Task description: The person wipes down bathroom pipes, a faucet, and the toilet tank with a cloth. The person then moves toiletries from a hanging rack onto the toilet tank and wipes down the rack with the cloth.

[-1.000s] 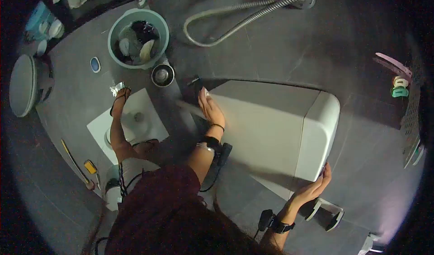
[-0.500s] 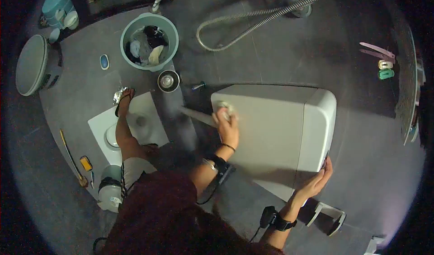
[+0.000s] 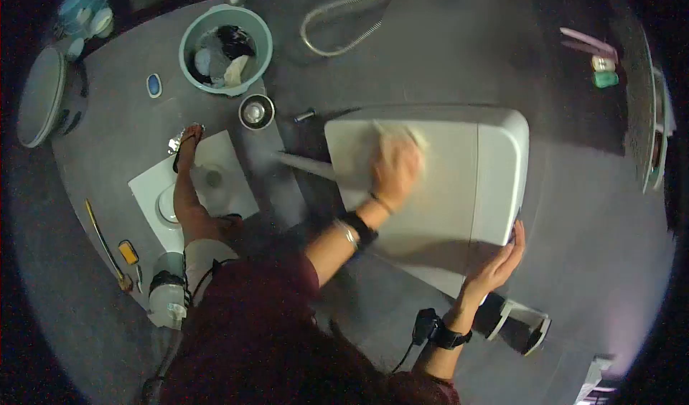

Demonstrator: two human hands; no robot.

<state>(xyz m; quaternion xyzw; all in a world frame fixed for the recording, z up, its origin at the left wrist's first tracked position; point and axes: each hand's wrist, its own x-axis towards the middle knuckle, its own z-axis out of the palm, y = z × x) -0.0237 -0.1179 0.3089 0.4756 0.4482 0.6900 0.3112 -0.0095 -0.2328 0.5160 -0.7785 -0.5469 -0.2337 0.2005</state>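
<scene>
Resting on the pale top of a white appliance (image 3: pixel 434 215), near its upper edge and left of the seam, a pale cloth (image 3: pixel 391 130) is covered by the left hand (image 3: pixel 397 170). Its fingers look bent and closed over the cloth, though fingers and cloth are blurred and the exact grip cannot be told. The right hand (image 3: pixel 495 264) is laid at the lower right corner, its fingers open, stretched along the rounded right side and closed on nothing that can be seen.

The cloth is judged light, soft and limp; whether it is wet cannot be told. It is best held bunched under the palm, with loose folds tucked in. The appliance is judged stiff, bulky and fairly heavy, with a smooth shell that may be slippery if damp. A flat palm is better placed at the rounded right side or a corner than on the bare top, where nothing can be gripped.

Just beyond the upper left corner, a small metal fitting (image 3: pixel 305 116) is seen, and farther out a metal bowl (image 3: pixel 270 121) is set near a green basin (image 3: pixel 245 88) in which dark and pale fabrics (image 3: pixel 234 71) are held. Past the upper edge, a metal hose (image 3: pixel 337 52) is looped; near the lower right corner, a white bracket (image 3: pixel 527 313) is seen.
</scene>
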